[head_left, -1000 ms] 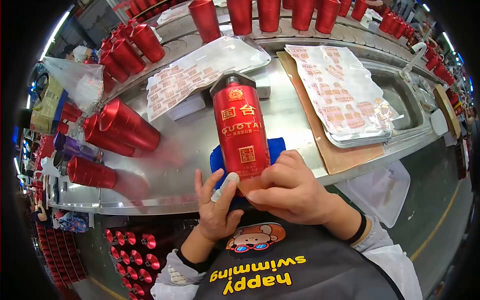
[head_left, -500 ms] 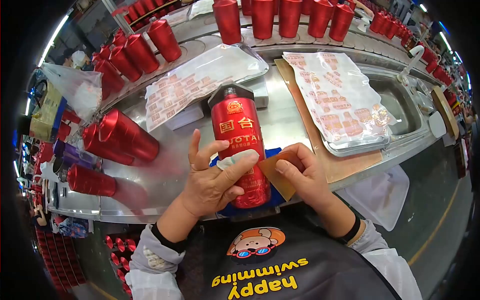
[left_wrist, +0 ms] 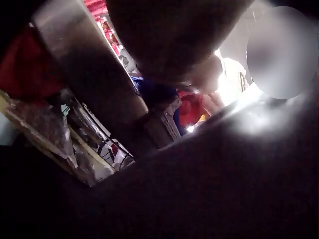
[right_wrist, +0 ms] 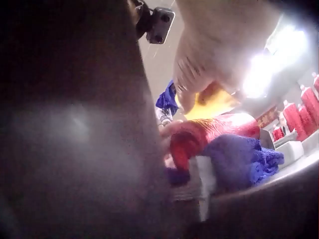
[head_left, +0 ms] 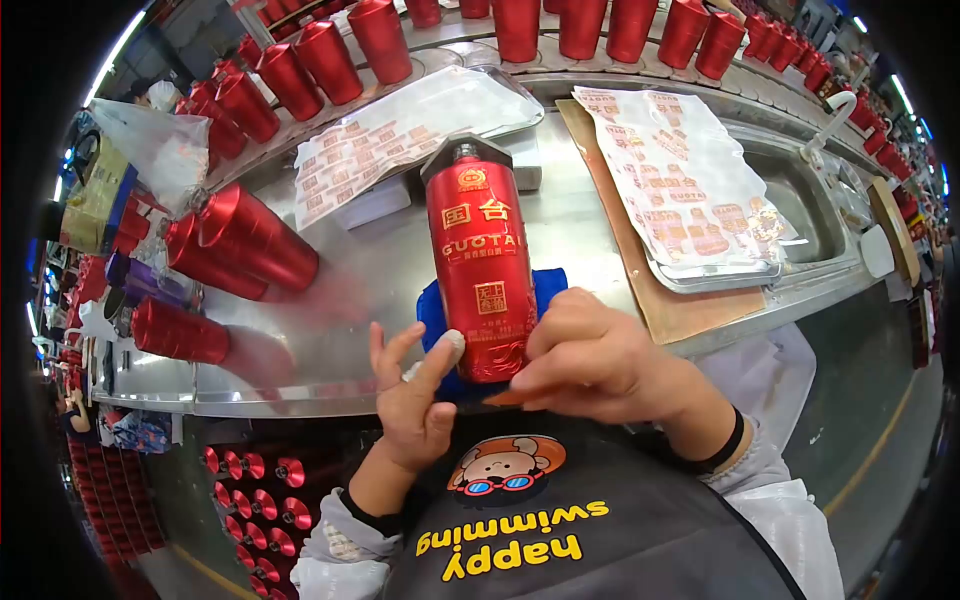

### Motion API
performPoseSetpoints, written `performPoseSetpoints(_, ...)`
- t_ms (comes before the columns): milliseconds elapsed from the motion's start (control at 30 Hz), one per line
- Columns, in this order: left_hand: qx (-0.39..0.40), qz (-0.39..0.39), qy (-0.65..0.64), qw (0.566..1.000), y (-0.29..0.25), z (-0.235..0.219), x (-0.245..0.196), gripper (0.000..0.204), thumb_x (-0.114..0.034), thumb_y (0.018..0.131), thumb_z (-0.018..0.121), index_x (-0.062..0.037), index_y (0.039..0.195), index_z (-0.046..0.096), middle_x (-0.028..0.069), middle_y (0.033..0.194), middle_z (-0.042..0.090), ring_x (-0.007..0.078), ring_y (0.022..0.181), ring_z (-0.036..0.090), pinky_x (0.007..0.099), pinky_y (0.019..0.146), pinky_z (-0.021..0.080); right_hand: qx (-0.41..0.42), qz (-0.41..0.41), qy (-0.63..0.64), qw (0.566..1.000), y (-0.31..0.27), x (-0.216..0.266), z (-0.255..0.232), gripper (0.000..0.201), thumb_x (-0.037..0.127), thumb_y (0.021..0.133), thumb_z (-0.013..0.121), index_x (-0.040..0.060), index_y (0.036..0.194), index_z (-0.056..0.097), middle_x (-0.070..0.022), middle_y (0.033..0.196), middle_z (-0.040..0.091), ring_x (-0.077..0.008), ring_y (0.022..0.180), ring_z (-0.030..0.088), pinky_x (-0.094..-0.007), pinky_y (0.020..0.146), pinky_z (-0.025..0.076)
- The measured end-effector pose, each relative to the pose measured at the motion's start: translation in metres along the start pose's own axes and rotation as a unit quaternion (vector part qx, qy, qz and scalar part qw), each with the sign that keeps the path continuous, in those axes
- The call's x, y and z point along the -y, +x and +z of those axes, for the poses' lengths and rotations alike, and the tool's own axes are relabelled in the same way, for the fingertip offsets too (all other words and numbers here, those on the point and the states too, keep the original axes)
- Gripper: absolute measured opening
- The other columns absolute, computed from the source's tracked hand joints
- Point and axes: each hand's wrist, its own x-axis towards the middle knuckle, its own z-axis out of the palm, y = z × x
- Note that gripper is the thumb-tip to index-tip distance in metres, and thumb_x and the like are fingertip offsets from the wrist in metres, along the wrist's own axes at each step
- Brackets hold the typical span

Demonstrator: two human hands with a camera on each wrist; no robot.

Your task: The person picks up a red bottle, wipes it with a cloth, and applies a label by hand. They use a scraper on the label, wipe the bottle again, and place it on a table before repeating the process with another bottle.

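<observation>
Thumb and fingers of the right hand [head_left: 610, 365] are clamped on an orange card [right_wrist: 212, 109], held at the base of the red bottle [head_left: 490, 240]. Fingers of the left hand [head_left: 410, 400] are apart and grip nothing; the index finger, with a white wrap [head_left: 452, 343] at its tip, is placed at the bottle's left side near the base. Whether this fingertip makes contact cannot be told.

The bottle lies label up at the front edge of the steel table [head_left: 370, 285], base toward the person, neck toward the far edge. A blue cloth [head_left: 551, 290] is beneath its lower half; a dark holder [head_left: 437, 160] frames the neck end.

Right of the bottle, a brown board [head_left: 622, 270] extends to the table's front edge, carrying a tray [head_left: 718, 285] covered by a sticker sheet [head_left: 670, 190]. A sink [head_left: 815, 205] is set in the right end. A second sticker sheet [head_left: 365, 160] is near the far edge, left of the neck. Three red bottles [head_left: 265, 245] are grouped toward the left end.
</observation>
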Motion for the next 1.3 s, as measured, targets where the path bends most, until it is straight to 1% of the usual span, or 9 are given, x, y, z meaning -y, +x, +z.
performPoseSetpoints(100, -0.035, -0.006, -0.027, 0.999, 0.012, -0.003, -0.001, 0.051, -0.040, 0.099, 0.044, 0.0026, 0.124, 0.059, 0.0148, 0.115, 0.066, 0.0335, 0.124, 0.046, 0.0562, 0.114, 0.016, -0.193, 0.075, -0.126, 0.970, -0.011, -0.013, 0.008, 0.024, 0.007, 0.072, 0.079, 0.0104, 0.093, 0.067, -0.0051, 0.087, 0.061, -0.0230, 0.083, 0.057, -0.0342, 0.071, 0.042)
performPoseSetpoints(233, -0.013, 0.021, -0.021, 0.999, 0.022, 0.002, 0.006, 0.047, -0.035, 0.097, 0.049, 0.0004, 0.125, 0.059, 0.0130, 0.117, 0.066, 0.0324, 0.125, 0.045, 0.0557, 0.113, 0.017, -0.037, 0.018, 0.036, 0.998, -0.019, -0.008, 0.003, 0.020, 0.007, 0.076, 0.078, 0.0076, 0.093, 0.067, -0.0061, 0.088, 0.063, -0.0194, 0.077, 0.059, -0.0309, 0.069, 0.043)
performPoseSetpoints(333, 0.039, 0.046, 0.024, 0.998, 0.016, 0.000, 0.007, 0.042, -0.034, 0.095, 0.053, -0.0059, 0.124, 0.062, 0.0096, 0.119, 0.066, 0.0309, 0.124, 0.046, 0.0549, 0.114, 0.018, -0.111, 0.226, 0.193, 0.948, -0.033, -0.006, 0.006, 0.018, 0.005, 0.083, 0.073, 0.0027, 0.096, 0.062, -0.0025, 0.087, 0.058, -0.0089, 0.075, 0.053, -0.0228, 0.064, 0.041)
performPoseSetpoints(400, 0.063, 0.077, 0.038, 0.994, 0.011, -0.006, 0.008, 0.039, -0.033, 0.094, 0.054, -0.0079, 0.122, 0.064, 0.0078, 0.120, 0.066, 0.0293, 0.123, 0.046, 0.0543, 0.114, 0.018, -0.194, 0.260, 0.240, 0.915, -0.033, -0.009, 0.012, 0.015, 0.009, 0.087, 0.070, 0.0028, 0.096, 0.059, -0.0011, 0.087, 0.057, -0.0059, 0.076, 0.051, -0.0211, 0.065, 0.041)
performPoseSetpoints(700, 0.192, 0.219, 0.068, 0.954, 0.068, -0.019, 0.003, 0.041, -0.048, 0.092, 0.054, -0.0206, 0.120, 0.067, -0.0056, 0.099, 0.070, 0.0206, 0.124, 0.046, 0.0542, 0.117, 0.011, -0.244, 0.271, 0.196, 0.910, -0.035, -0.024, 0.014, 0.014, 0.013, 0.090, 0.066, 0.0017, 0.097, 0.060, -0.0001, 0.084, 0.061, -0.0038, 0.075, 0.052, -0.0205, 0.065, 0.043)
performPoseSetpoints(833, 0.182, 0.237, 0.092, 0.950, 0.107, -0.009, 0.014, 0.045, -0.051, 0.094, 0.046, -0.0212, 0.121, 0.067, -0.0058, 0.097, 0.070, 0.0204, 0.123, 0.046, 0.0537, 0.118, 0.010, -0.269, 0.287, 0.171, 0.903, -0.033, -0.024, 0.008, 0.017, 0.013, 0.090, 0.066, 0.0008, 0.098, 0.059, -0.0013, 0.084, 0.062, -0.0040, 0.076, 0.053, -0.0213, 0.066, 0.045)
performPoseSetpoints(1033, 0.129, 0.179, 0.089, 0.971, 0.132, -0.002, 0.034, 0.052, -0.049, 0.100, 0.036, -0.0144, 0.126, 0.063, 0.0010, 0.104, 0.071, 0.0257, 0.123, 0.047, 0.0517, 0.118, 0.007, -0.319, 0.321, 0.255, 0.855, 0.016, -0.028, 0.005, 0.019, 0.016, 0.092, 0.064, 0.0004, 0.101, 0.058, -0.0044, 0.091, 0.065, -0.0066, 0.084, 0.058, -0.0235, 0.073, 0.048)
performPoseSetpoints(1233, 0.052, 0.015, 0.022, 0.998, 0.091, 0.005, 0.034, 0.057, -0.048, 0.100, 0.036, -0.0051, 0.131, 0.058, 0.0100, 0.120, 0.066, 0.0323, 0.131, 0.042, 0.0530, 0.116, 0.011, -0.346, 0.374, 0.255, 0.822, 0.006, -0.076, 0.021, 0.018, 0.016, 0.093, 0.064, 0.0008, 0.101, 0.057, -0.0032, 0.087, 0.063, -0.0064, 0.079, 0.057, -0.0233, 0.071, 0.047)
performPoseSetpoints(1300, 0.062, 0.023, 0.042, 0.997, 0.089, -0.003, 0.035, 0.057, -0.048, 0.100, 0.038, -0.0045, 0.131, 0.058, 0.0101, 0.124, 0.064, 0.0335, 0.133, 0.040, 0.0533, 0.116, 0.012, -0.375, 0.369, 0.262, 0.810, 0.005, -0.072, 0.011, 0.017, 0.016, 0.093, 0.063, 0.0015, 0.099, 0.057, -0.0024, 0.085, 0.062, -0.0060, 0.078, 0.056, -0.0228, 0.070, 0.047)
